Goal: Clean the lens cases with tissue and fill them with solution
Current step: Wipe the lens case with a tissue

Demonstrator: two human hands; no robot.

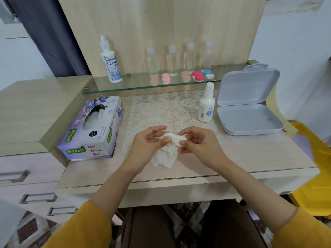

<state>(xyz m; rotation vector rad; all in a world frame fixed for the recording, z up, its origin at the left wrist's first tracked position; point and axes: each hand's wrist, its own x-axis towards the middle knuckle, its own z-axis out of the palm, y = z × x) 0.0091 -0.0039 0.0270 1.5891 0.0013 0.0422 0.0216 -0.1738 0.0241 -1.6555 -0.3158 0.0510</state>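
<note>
Around: tissue box [93, 129] left on surface [250, 154]; small solution bottle [206, 106], open grey box [249, 119] right; lens cases [198, 76] on glass shelf [136, 85] behind. Crumpled tissue [166, 154] pinched between left grip [148, 140] and right grip [197, 142], front centre.

Four clear bottles [172, 59] stand on the glass shelf [139, 86], alongside three lens cases [165, 78] that are plain to see. I count two solution bottles [111, 63], one tissue box [93, 133], one tissue [166, 156], one grey box [247, 108] and one lace mat [161, 110].
</note>
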